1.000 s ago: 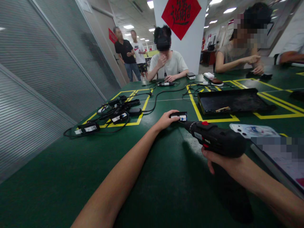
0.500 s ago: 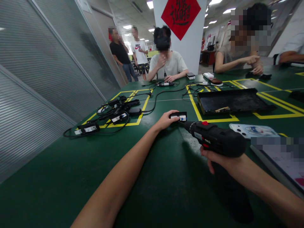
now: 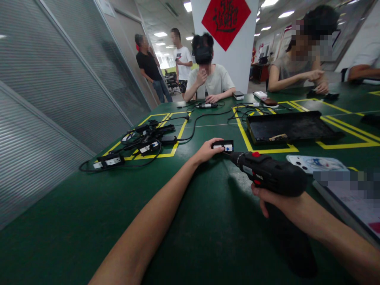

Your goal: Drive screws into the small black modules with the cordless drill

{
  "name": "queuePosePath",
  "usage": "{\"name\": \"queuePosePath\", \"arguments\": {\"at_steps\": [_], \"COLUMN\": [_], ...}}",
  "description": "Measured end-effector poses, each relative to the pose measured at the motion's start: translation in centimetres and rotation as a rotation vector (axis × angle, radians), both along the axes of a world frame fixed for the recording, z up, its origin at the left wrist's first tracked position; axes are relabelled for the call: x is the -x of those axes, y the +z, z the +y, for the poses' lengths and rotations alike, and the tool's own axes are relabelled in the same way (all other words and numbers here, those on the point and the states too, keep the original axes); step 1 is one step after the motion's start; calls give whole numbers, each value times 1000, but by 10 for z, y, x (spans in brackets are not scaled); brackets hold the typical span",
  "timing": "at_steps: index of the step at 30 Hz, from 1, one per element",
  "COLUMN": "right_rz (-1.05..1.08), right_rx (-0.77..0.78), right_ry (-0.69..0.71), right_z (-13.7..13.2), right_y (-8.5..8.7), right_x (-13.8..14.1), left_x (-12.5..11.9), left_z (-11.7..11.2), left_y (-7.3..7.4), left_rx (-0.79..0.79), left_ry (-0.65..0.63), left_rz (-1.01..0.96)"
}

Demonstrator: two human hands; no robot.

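Note:
My left hand (image 3: pixel 209 151) grips the left end of a small black case with a white label (image 3: pixel 228 147), its thumb on the near face. The case rests on the green table (image 3: pixel 190 221). In my right hand (image 3: pixel 273 198) is a black and red cordless drill (image 3: pixel 270 172), held by its handle and pointing left and away from me. The drill's bit ends at the near side of the case, close to my left thumb. Whether the tip touches a screw is too small to make out.
Black adapters and tangled cables (image 3: pixel 148 138) lie to the left inside yellow tape. A shallow black tray (image 3: pixel 293 126) stands to the right, with a phone (image 3: pixel 317 163) and a box-like item (image 3: pixel 350 202) nearer me. Two people (image 3: pixel 212 81) (image 3: pixel 299 71) sit across the table.
Both my hands, the case and the drill have hardly moved. In the background, a standing person in a white shirt has shifted slightly right and turned.

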State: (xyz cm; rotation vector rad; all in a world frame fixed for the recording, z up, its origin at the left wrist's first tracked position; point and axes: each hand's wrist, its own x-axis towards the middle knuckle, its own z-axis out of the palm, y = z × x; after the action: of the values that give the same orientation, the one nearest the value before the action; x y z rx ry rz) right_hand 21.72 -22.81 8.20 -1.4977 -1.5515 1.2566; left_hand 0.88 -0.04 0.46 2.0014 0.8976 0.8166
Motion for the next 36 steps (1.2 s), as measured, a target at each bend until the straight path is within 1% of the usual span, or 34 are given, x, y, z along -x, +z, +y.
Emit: {"name": "queuePosePath", "arguments": {"at_steps": [3, 6, 11, 17, 24, 36], "right_rz": [-39, -73, -42, -32, -3, 5], "right_rx": [34, 24, 38, 65, 46, 40], "right_ry": [37, 34, 47, 20, 28, 28], "right_z": [-1, -1, -1, -1, -1, 0], "right_y": [2, 4, 3, 3, 3, 2], "right_x": [1, 1, -1, 0, 0, 0], "left_x": [0, 1, 0, 0, 0, -1], "left_z": [1, 1, 2, 1, -1, -1], "left_y": [-1, -1, -2, 0, 2, 2], "left_rx": [-3, -9, 1, 5, 17, -5], "left_ry": [-7, -14, -24, -22, 8, 18], "left_rz": [-10, -22, -40, -41, -4, 3]}}
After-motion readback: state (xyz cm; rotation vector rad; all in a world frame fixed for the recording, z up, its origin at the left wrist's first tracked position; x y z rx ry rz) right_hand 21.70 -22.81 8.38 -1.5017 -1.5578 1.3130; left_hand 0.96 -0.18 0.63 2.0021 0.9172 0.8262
